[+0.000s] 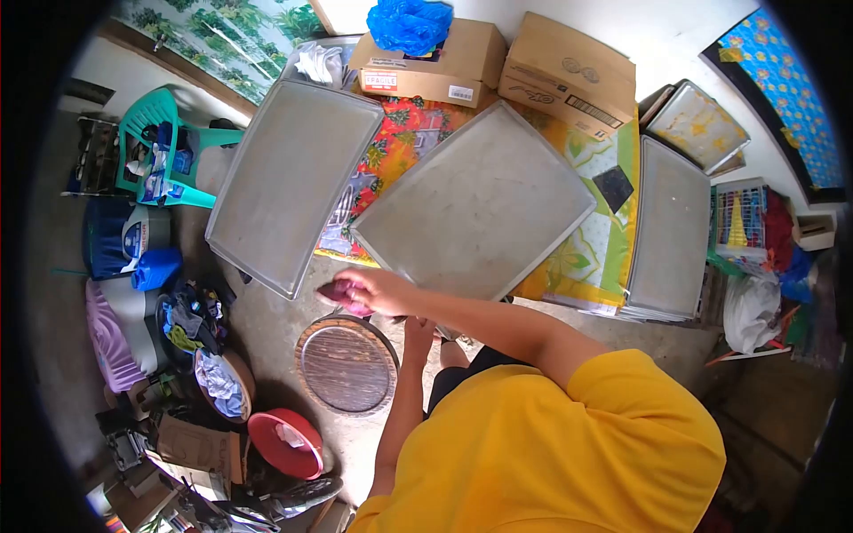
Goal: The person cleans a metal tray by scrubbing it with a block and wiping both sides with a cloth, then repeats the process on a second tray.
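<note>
we locate the middle tray (475, 200), a flat grey sheet with a raised rim, at the upper centre of the frame. it lies on the patterned tablecloth (391, 133), turned at an angle, and its lower edge appears to reach past the table edge. a second, left tray (298, 178) lies at the upper left; a stack of trays (671, 231) stands at the right.

we note the right hand (380, 291) just below the middle tray's left corner: its fingers are curled around a maroon cloth (338, 290), which bunches out beyond them. the left hand (419, 330) is below the right forearm, near the tray's lower edge. we cannot tell whether its fingers grip the rim, as the forearm hides that part. a round wooden stool (346, 364) stands below both hands.

handling, in our judgement: the cloth is light, soft and best pinched as a folded pad. the tray should be stiff, broad and moderately light, with a smooth face that may slide. we advise holding it by the rim, at opposite edges, rather than by one corner, where it could tip.
</note>
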